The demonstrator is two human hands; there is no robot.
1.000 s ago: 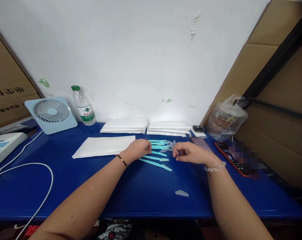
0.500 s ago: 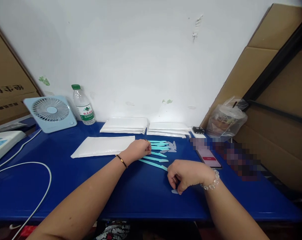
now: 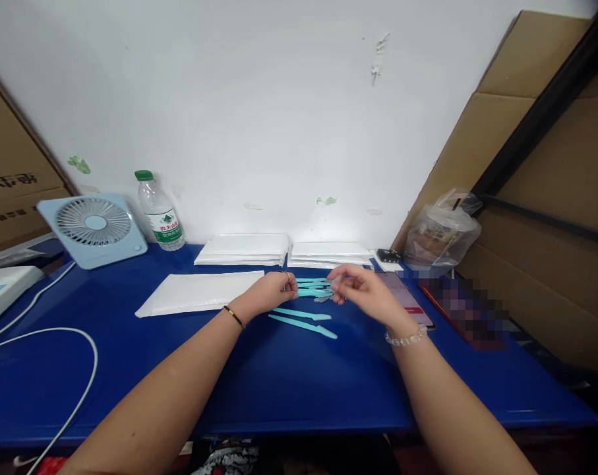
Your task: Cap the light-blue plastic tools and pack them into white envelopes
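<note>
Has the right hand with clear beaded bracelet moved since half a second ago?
Yes, the right hand has moved away from the front edge of the blue table, toward the stacked white packets.

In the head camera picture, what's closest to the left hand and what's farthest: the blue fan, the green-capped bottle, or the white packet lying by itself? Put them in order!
Nearest to the left hand first:
1. White packet: right beside it, on its left.
2. Green-capped bottle: farther left and back.
3. Blue fan: farthest left, past the bottle.
</note>
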